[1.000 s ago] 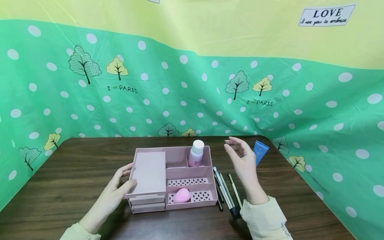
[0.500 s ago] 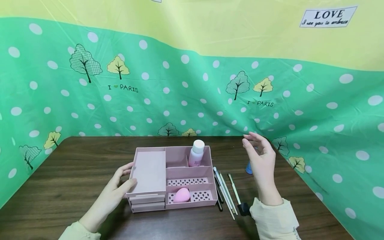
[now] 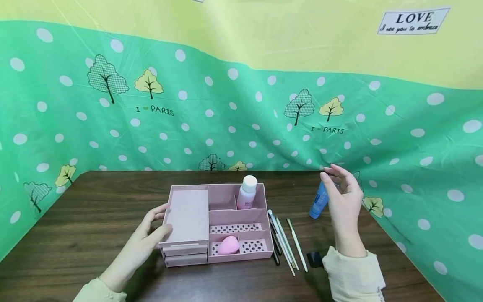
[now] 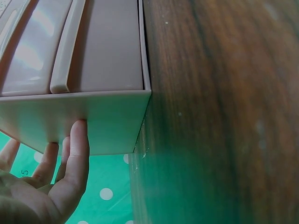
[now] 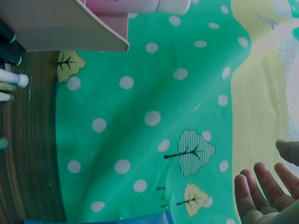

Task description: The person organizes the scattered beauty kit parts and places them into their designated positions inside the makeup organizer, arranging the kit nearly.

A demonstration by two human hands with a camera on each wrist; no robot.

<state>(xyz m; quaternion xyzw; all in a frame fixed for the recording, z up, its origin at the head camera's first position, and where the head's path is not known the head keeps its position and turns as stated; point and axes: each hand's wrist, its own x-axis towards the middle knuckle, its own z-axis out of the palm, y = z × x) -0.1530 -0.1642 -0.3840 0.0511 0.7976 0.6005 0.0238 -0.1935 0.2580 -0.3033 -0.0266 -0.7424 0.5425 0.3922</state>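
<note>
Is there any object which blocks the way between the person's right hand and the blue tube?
Nothing visible does. The right hand overlaps the upper part of the blue tube in the head view; the brushes lie off toward the organizer, outside that path.

High head view, forward-down over the table (image 3: pixel 113 197) — sideways wrist views nearer, pink organizer (image 3: pixel 186 216) in all three.

tube (image 3: pixel 319 202) partly hidden, bottle (image 3: pixel 247 196) lettering illegible; organizer (image 4: pixel 110 114) cropped in wrist views
</note>
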